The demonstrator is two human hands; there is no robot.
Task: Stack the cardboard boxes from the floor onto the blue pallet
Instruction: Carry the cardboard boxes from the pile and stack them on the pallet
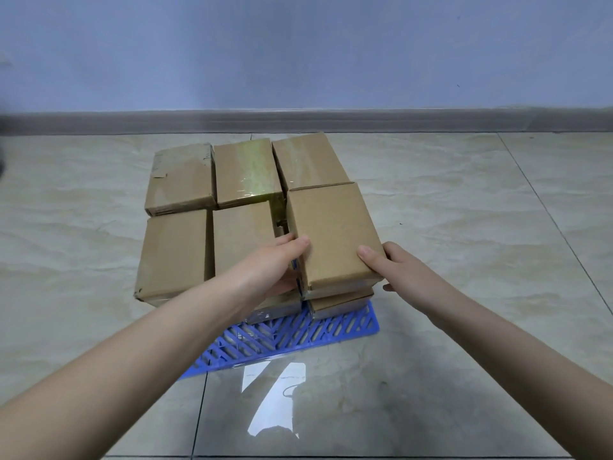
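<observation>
Your left hand [275,267] and right hand [394,270] grip opposite sides of a cardboard box [331,234] atop stacked boxes [175,254] on the blue pallet [298,336].

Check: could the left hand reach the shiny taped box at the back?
Probably, once freed: the left hand grips the top box, and only a lower box lies between it and the taped box, with nothing above.

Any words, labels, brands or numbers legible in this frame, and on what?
Nothing here can be read.
On the far left box: torn tape scraps, no print legible.
On the low box by the pallet: small dark marks, too blurred to read.
On the held box, gripped by the left hand and right hand: no text.
</observation>
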